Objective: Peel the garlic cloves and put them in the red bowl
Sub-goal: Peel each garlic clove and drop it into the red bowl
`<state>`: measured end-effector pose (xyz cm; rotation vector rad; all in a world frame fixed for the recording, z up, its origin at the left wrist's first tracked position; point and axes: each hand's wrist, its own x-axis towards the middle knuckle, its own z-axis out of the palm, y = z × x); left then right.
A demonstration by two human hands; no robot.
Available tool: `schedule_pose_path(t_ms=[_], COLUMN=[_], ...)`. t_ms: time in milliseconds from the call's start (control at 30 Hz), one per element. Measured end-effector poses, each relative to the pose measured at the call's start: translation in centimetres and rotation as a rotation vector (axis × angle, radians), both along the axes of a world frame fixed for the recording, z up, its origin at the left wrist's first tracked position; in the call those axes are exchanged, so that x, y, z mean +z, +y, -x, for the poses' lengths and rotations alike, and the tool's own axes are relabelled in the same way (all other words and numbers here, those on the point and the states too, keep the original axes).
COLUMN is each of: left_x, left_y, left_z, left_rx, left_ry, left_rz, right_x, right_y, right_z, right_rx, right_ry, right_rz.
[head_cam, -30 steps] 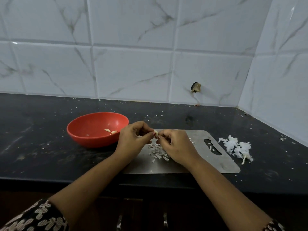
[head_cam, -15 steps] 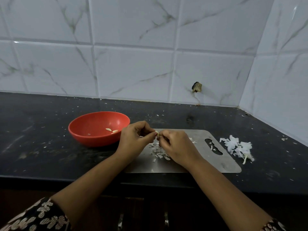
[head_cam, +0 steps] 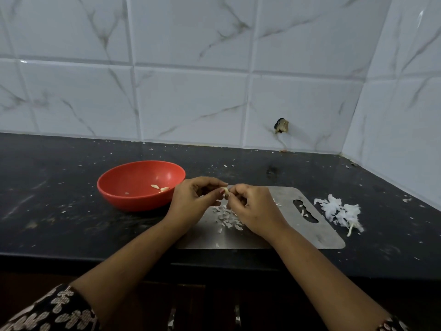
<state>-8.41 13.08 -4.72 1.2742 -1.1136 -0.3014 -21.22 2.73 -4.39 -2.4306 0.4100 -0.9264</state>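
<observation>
The left hand (head_cam: 193, 199) and right hand (head_cam: 256, 209) both pinch one small pale garlic clove (head_cam: 225, 191) over the flat grey metal board (head_cam: 286, 237), peeling it. Next it should go into the round red bowl (head_cam: 133, 201), at nine o'clock.

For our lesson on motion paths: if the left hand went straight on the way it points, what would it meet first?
The left hand points rightward, pinching the garlic clove; it would probably meet the right hand first, which grips the same clove. Depth is uncertain.
</observation>
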Motion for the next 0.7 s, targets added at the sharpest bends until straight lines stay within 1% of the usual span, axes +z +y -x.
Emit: schedule_pose_path(t_ms=[100, 400, 700], left_x=[0.04, -0.26, -0.30], left_y=[0.04, -0.12, -0.19], left_z=[-0.03, -0.24, -0.29], left_rx=[-0.007, 0.034, 0.023], left_ry=[0.018, -0.021, -0.018], left_rz=[-0.003, 0.001, 0.000], right_x=[-0.07, 0.12, 0.07], right_y=[-0.14, 0.20, 0.27], right_z=[0.01, 0.08, 0.04], right_rx=[0.003, -0.028, -0.015], right_ry=[0.016, 0.077, 0.046], right_rz=[0.030, 0.178, 0.178])
